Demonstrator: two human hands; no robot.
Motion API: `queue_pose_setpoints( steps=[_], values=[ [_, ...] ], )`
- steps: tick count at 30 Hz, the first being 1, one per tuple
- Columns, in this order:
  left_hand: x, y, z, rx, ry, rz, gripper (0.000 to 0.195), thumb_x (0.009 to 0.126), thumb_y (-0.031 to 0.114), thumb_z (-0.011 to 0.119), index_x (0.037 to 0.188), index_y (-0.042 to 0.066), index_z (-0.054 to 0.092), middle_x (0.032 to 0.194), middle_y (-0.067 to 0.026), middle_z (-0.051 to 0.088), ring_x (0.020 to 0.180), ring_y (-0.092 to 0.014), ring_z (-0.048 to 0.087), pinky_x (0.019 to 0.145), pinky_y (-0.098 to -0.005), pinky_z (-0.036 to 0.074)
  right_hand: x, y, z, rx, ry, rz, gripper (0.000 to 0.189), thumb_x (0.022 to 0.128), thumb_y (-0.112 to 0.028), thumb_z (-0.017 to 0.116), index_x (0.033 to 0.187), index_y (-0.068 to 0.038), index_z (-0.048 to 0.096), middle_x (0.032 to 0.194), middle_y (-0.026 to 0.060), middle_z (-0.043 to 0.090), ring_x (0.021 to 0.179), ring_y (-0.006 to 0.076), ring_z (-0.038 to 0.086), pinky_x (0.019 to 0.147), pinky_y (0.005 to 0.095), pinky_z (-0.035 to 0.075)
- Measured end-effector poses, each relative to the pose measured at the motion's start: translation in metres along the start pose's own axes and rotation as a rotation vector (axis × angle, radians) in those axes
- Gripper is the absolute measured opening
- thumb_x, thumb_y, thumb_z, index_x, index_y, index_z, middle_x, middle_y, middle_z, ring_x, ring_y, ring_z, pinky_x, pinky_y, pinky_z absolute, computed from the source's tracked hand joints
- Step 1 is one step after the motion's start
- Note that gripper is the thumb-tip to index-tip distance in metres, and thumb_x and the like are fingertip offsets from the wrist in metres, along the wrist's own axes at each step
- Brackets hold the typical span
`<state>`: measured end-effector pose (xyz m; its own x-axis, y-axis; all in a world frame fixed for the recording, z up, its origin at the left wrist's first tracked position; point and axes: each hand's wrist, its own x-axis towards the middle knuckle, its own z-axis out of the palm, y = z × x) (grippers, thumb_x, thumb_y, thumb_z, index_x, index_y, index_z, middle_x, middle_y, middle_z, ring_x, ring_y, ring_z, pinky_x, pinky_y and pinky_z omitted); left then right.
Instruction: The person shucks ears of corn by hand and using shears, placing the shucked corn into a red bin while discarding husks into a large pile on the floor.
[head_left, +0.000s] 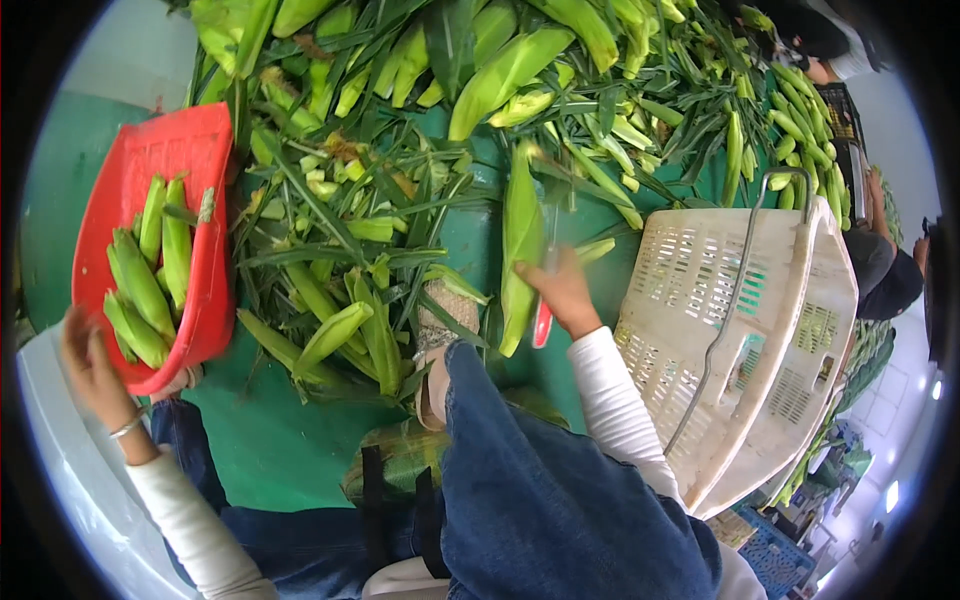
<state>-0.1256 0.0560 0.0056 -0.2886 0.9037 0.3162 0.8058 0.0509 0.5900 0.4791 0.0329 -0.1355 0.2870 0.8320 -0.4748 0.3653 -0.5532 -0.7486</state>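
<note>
My right hand (559, 289) is closed around the red handle of a knife (543, 322), its blade pointing away from me and blurred. Against that hand's fingers lies a long green ear of corn in its husk (520, 247); whether the fingers also grip it is unclear. At the far left, my left hand (90, 360) is at the near rim of a red plastic basket (214, 300), fingers spread and blurred, apparently holding nothing. Several trimmed husked ears (142, 289) lie in the basket. Between my hands, cut leaves (322, 187) and more ears (334, 337) are heaped on the green floor.
White perforated plastic crates (690, 300) with a metal handle stand at my right. A large pile of unhusked corn (510, 67) spans the far side. More ears (806, 127) lie at the far right, near other people (885, 262). A blue crate (772, 555) sits at lower right.
</note>
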Motion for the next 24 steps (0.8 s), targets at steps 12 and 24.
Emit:
queue_pose_setpoints(
  steps=[12,24],
  values=[
    [-0.046,0.216,0.187,-1.202,-0.406,-0.793,0.031,0.087,0.014,0.063,0.113,0.004,0.051,0.104,-0.0062,0.062,0.09,-0.018,0.063,0.075,-0.0313,0.054,0.002,-0.157,0.049,-0.002,-0.824,-0.376,0.083,0.064,-0.04,0.082,0.125,0.003,0.046,0.117,0.0185,0.056,0.11,0.0262,0.054,0.094,0.0349,0.042],
    [-0.058,0.16,0.144,-1.439,-0.346,-0.903,0.036,0.087,0.027,0.06,0.115,0.005,0.054,0.116,-0.0124,0.06,0.113,-0.03,0.054,0.099,-0.0467,0.042,-0.04,-0.113,0.07,0.748,-0.75,0.118,0.037,0.084,-0.008,0.055,0.12,0.0,0.047,0.083,0.0126,0.061,0.063,0.0197,0.064,0.055,0.0293,0.053]
  ],
)
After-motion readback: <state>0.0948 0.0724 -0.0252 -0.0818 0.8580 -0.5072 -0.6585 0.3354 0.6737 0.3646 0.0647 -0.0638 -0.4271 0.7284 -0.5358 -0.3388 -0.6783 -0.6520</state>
